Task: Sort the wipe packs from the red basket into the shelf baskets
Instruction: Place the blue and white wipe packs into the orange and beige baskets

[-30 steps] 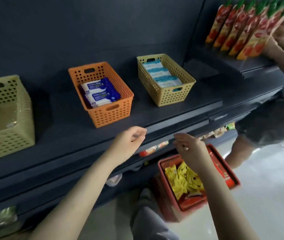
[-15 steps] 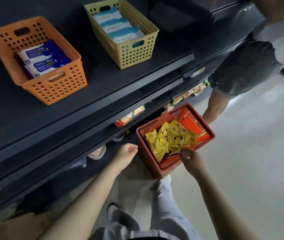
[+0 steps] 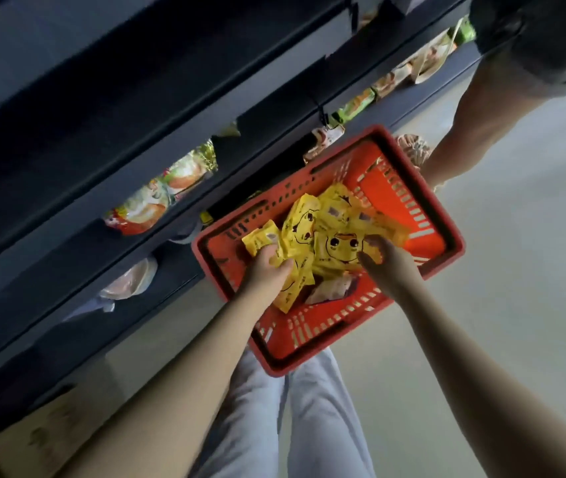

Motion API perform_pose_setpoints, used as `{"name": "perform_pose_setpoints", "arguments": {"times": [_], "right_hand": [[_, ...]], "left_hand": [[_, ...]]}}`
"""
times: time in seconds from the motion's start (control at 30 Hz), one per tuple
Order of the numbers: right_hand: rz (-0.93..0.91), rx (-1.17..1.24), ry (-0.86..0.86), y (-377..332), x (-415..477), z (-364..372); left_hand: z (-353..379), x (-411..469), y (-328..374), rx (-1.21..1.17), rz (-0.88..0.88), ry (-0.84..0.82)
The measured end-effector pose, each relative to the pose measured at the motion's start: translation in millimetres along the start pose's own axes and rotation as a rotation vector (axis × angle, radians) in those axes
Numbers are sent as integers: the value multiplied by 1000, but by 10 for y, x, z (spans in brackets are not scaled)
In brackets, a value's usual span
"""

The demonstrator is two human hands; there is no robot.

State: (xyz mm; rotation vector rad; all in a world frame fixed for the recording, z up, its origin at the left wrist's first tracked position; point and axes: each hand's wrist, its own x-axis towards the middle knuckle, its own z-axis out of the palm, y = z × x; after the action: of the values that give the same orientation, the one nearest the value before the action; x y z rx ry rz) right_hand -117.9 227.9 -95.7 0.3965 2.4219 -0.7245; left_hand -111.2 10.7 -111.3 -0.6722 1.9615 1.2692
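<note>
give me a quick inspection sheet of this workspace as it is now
surface: pale floor; red basket stands on it
job's things: yellow wipe packs heaped in the red basket; a paler pack under them
clutter: cardboard box by the shelf foot
grips: left grip holds a yellow pack; right grip touches the heap, hold unclear
cables: nothing seen
surroundings: dark shelving with snack packets; another person's leg beside the basket

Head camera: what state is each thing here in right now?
Red basket: partly filled, bottom showing.
Yellow packs: piled loosely inside the basket.
Left hand: grips some packs.
Right hand: fingers on a pack, grip unclear.
Shelf bags: lying on lower shelves.
</note>
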Motion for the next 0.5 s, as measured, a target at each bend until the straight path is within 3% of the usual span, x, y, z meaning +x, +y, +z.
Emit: {"name": "perform_pose_setpoints", "arguments": {"times": [0.2, 0.33, 0.5], "right_hand": [[-33, -95, -90, 387, 912, 352], [-36, -133, -99, 585, 1149, 510], [62, -117, -46, 670, 1311, 589]], "left_hand": [[507, 1077, -38, -17, -49, 117], [663, 1378, -100, -78, -101, 201], [645, 1563, -181, 35, -116, 296]]}}
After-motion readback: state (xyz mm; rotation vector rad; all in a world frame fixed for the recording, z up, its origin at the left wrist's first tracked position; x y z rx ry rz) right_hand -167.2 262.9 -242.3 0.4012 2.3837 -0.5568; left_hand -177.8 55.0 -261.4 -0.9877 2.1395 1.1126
